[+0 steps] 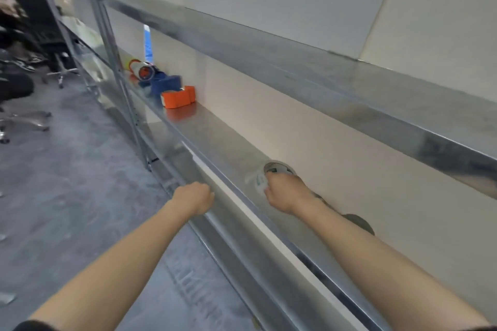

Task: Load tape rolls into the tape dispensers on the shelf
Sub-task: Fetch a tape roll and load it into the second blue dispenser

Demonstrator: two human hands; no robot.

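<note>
Hand on tape roll, dispensers waiting farther along

Head view: right hand point(286, 192) grasps a clear tape roll point(274, 170) lying on the steel shelf point(228, 137), probably to lift it. Left hand point(194, 197) curls over the shelf lip point(258, 223), likely bracing the reach. Orange dispenser point(178, 97) and blue dispenser point(165, 83) sit well apart at 11 o'clock.
</note>
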